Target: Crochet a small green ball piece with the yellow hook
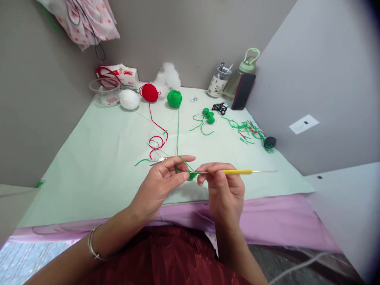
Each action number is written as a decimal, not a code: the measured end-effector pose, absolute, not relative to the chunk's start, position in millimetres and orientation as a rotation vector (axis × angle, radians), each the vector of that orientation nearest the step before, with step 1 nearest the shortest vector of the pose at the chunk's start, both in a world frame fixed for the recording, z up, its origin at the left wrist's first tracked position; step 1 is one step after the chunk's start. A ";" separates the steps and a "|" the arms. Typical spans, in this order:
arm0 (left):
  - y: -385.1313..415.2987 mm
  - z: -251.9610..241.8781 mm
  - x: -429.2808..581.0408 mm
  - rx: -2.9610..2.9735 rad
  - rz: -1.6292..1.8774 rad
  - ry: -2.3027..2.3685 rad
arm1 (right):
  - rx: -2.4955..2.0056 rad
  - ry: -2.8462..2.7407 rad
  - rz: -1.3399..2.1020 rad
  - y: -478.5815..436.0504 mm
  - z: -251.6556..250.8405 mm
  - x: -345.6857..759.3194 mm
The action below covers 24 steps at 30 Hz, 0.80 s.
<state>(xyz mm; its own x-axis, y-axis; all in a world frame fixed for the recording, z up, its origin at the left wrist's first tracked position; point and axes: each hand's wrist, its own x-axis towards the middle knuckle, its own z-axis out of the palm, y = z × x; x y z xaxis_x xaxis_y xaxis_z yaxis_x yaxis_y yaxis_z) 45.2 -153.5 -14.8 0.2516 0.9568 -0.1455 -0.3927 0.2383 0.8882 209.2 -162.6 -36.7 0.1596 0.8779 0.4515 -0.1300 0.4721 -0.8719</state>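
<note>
My left hand (pixel 163 178) pinches a small piece of green crochet (pixel 192 176) between thumb and fingers. Green yarn (pixel 178 130) runs over its raised index finger back to a green yarn ball (pixel 174 99). In my right hand (pixel 225 186) is a crochet hook (pixel 237 172) with a yellow handle, held level. Its metal tip meets the green piece, and a thinner metal end sticks out to the right. Just behind my left hand lie scissors (pixel 158 160), partly covered by the fingers.
A white ball (pixel 129 99), a red yarn ball (pixel 149 92), white stuffing (pixel 169 77) and a plastic tub (pixel 103 93) stand at the back left. Rightward are green crocheted balls (pixel 209 115), a hair clip (pixel 219 108), yarn scraps (pixel 246 128), a phone (pixel 243 92), a pen cup (pixel 219 83) and a bottle (pixel 234 83).
</note>
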 end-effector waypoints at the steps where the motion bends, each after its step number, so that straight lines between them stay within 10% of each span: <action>1: -153.8 -15.0 44.8 0.854 1.087 0.833 | -0.782 -1.199 0.848 -163.2 -36.0 209.9; 17: -156.6 -10.5 50.2 0.720 1.081 0.784 | -0.914 -1.805 -0.200 -175.1 -52.7 211.3; 24: -151.2 -14.5 46.5 0.557 1.003 0.738 | -0.890 -1.340 0.525 -167.9 -36.3 207.4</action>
